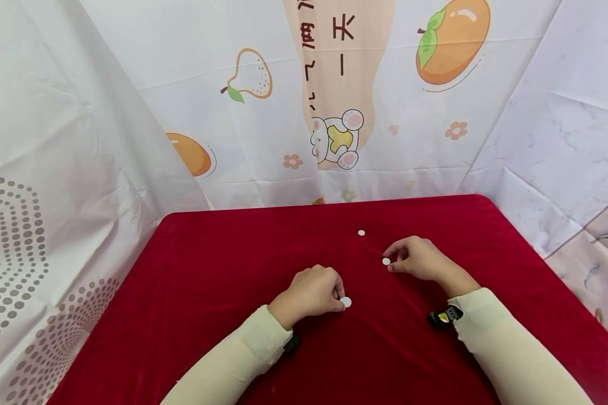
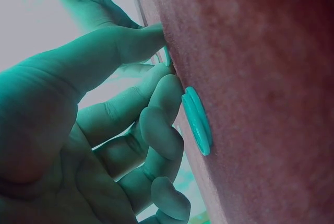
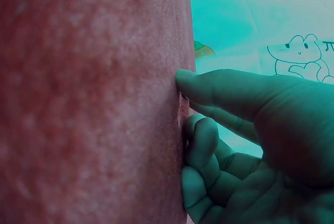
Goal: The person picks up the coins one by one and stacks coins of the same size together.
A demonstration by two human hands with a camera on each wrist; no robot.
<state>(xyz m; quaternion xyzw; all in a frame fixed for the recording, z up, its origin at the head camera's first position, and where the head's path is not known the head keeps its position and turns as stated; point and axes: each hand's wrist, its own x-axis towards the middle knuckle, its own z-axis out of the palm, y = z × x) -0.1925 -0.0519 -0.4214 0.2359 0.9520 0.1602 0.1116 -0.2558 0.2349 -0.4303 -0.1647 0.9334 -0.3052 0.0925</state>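
Near the middle of the red cloth, my left hand (image 1: pixel 311 291) is bent over, its thumb and index fingertips at the left edge of a small round white disc (image 1: pixel 346 302). Two thin discs stacked together (image 2: pixel 196 121) sit beside its curled fingers in the left wrist view; the hand hides them from above. To the right and farther off, my right hand (image 1: pixel 419 259) pinches another white disc (image 1: pixel 386 261) between thumb and index finger. That disc is mostly hidden in the right wrist view, where the thumb (image 3: pixel 195 85) touches the cloth.
A further white disc (image 1: pixel 361 232) lies alone beyond both hands. Red velvet cloth (image 1: pixel 208 253) covers the table, with shallow creases. A printed curtain (image 1: pixel 263 135) hangs behind the far edge, and pale sheets hang at both sides. Dark devices are strapped at both wrists.
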